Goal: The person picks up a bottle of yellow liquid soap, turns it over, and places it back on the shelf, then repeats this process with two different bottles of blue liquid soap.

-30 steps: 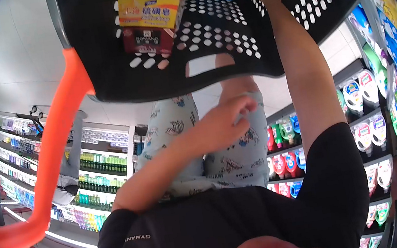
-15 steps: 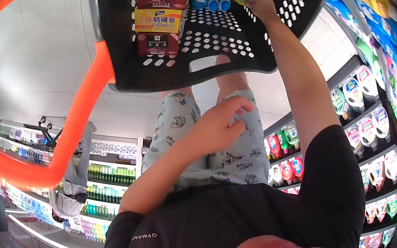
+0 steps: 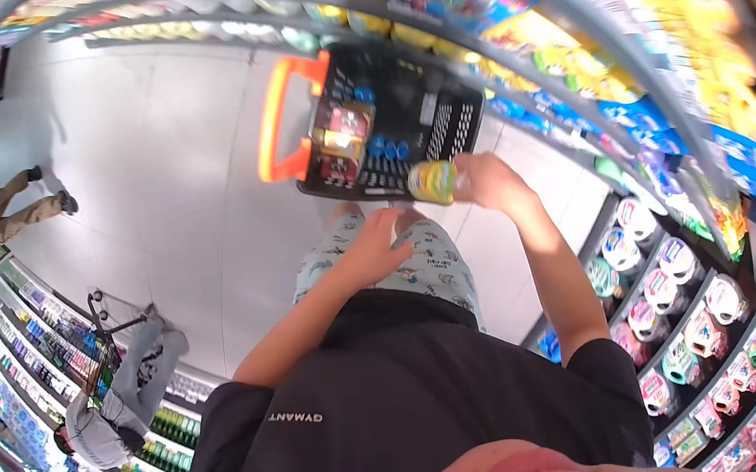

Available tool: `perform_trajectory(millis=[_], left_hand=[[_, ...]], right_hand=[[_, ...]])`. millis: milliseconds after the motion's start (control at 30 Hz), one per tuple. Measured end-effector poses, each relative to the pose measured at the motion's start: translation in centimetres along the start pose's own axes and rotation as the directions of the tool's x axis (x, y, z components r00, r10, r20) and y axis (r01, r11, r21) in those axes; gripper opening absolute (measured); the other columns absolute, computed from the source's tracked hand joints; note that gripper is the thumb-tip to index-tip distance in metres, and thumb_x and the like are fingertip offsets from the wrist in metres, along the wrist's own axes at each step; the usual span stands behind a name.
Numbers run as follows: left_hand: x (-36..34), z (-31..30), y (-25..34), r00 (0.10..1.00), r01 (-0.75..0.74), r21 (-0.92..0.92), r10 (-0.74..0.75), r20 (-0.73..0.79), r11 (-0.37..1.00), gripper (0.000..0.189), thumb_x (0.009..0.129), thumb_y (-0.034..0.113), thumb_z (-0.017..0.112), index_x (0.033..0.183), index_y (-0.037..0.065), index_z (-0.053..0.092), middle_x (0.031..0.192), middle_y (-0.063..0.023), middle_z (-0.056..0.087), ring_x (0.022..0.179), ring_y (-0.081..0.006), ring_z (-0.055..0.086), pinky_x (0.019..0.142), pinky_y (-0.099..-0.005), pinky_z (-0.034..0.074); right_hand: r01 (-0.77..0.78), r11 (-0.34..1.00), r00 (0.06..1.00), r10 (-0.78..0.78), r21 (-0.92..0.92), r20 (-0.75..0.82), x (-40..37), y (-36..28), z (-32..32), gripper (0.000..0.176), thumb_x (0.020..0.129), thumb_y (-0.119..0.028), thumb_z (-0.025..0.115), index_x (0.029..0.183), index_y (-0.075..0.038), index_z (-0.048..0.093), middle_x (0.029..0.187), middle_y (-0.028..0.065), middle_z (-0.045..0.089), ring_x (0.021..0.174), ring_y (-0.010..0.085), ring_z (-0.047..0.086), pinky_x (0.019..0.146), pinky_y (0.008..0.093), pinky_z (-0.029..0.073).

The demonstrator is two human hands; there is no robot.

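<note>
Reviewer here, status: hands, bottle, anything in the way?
Right hand gripping yellow-green bottle. Left hand open over patterned shorts, nothing visibly held. Bottle overlaps near edge of black basket in view; no obstruction seen between them.

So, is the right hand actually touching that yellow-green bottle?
Touching. The head view shows the right hand gripping one end of the yellow-green bottle, with no gap between them.

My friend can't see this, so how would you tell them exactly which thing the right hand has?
Find the black basket with the orange handle. By its near edge in the picture, the person's right hand holds a bottle. Unlike the blue things inside the basket, it looks yellow and green.
</note>
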State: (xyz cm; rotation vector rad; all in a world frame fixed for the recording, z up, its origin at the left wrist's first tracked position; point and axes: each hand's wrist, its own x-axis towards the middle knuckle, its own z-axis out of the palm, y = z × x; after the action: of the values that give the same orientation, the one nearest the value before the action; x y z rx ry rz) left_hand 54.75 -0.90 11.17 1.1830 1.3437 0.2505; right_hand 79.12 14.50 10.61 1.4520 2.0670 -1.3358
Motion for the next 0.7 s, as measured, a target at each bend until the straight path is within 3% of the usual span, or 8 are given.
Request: perform_trajectory(millis=[67,100,200,233,333,467,600,700], left_hand=[[-1.7,-0.1,0.8,0.978,-0.013,0.267,0.068,-0.197,0.964,0.075,0.089,0.037,0.074,0.148,0.004,0.041,0.152,-0.0188,0.041,0.139,-0.0336,0.045,0.113,-0.0432,0.040],[-2.7,-1.2,3.0,0.983,-0.010,0.349,0.073,-0.169,0.937,0.091,0.082,0.043,0.081,0.151,0.001,0.037,0.154,-0.0209,0.040,0.143,-0.0359,0.041,0.116,-0.0452,0.037],[-7.5,-4.6,11.2,0.917,-0.392,0.072,0.384,0.103,0.917,0.099,0.078,0.040,0.086,0.151,0.000,0.034,0.149,-0.0221,0.045,0.139,-0.0352,0.045,0.113,-0.0440,0.040],[-8.1,-4.7,12.8,0.898,-0.420,-0.045,0.423,0.123,0.906,0.097,0.072,0.035,0.091,0.146,-0.001,0.040,0.137,-0.0204,0.054,0.131,-0.0314,0.052,0.111,-0.0395,0.041],[-9.6,-4.5,16.0,0.828,-0.497,-0.169,0.524,0.200,0.851,0.093,0.072,0.032,0.092,0.144,0.000,0.042,0.133,-0.0179,0.054,0.128,-0.0283,0.053,0.109,-0.0380,0.041],[-10.2,-3.8,18.3,0.801,-0.558,-0.173,0.581,0.143,0.812,0.093,0.069,0.026,0.092,0.143,0.001,0.042,0.134,-0.0167,0.051,0.129,-0.0276,0.051,0.110,-0.0390,0.040],[-12.0,-4.7,21.6,0.792,-0.607,-0.069,0.609,0.028,0.792,0.092,0.069,0.025,0.092,0.143,-0.001,0.042,0.131,-0.0159,0.054,0.126,-0.0282,0.054,0.108,-0.0394,0.043],[-12.0,-4.0,22.1,0.776,-0.630,-0.095,0.619,-0.120,0.771,0.091,0.068,0.025,0.092,0.140,-0.004,0.043,0.127,-0.0162,0.058,0.121,-0.0294,0.060,0.103,-0.0397,0.049]], right_hand=[[0.109,0.994,0.994,-0.109,-0.014,-0.001,-6.1,-5.1,-4.3,0.037,0.071,-0.025,0.080,0.096,-0.002,0.066,0.084,0.0229,0.069,0.085,0.0425,0.068,0.074,0.0453,0.053],[0.113,0.992,0.994,-0.112,-0.054,0.013,-9.0,-7.4,-6.2,0.034,0.070,-0.024,0.079,0.093,-0.003,0.066,0.081,0.0206,0.069,0.080,0.0393,0.069,0.070,0.0433,0.053],[0.199,0.980,0.979,-0.199,0.006,0.051,-18.7,-14.4,-12.5,0.028,0.071,-0.022,0.076,0.090,-0.004,0.066,0.078,0.0184,0.069,0.076,0.0362,0.069,0.067,0.0415,0.052],[0.242,0.969,0.970,-0.241,-0.039,0.028,-20.6,-15.6,-13.4,0.025,0.070,-0.019,0.074,0.090,-0.006,0.067,0.072,0.0146,0.066,0.066,0.0286,0.067,0.061,0.0376,0.050],[0.349,0.933,0.930,-0.357,-0.089,-0.093,-26.1,-19.0,-15.2,0.025,0.069,-0.018,0.075,0.091,-0.006,0.068,0.071,0.0143,0.066,0.067,0.0298,0.068,0.063,0.0388,0.052],[0.513,0.849,0.797,-0.525,-0.126,-0.300,-29.3,-19.1,-15.0,0.051,0.072,-0.020,0.081,0.117,-0.002,0.066,0.095,0.0179,0.072,0.089,0.0334,0.071,0.080,0.0392,0.056],[0.478,0.869,0.796,-0.490,-0.128,-0.356,-31.2,-19.0,-14.4,0.080,0.069,-0.019,0.080,0.141,-0.003,0.052,0.123,0.0232,0.062,0.115,0.0373,0.062,0.094,0.0424,0.052],[0.588,0.758,0.742,-0.365,0.282,-0.563,-31.0,-18.0,-11.9,0.088,0.074,-0.017,0.083,0.151,-0.006,0.040,0.131,0.0189,0.058,0.118,0.0289,0.061,0.094,0.0373,0.052]])
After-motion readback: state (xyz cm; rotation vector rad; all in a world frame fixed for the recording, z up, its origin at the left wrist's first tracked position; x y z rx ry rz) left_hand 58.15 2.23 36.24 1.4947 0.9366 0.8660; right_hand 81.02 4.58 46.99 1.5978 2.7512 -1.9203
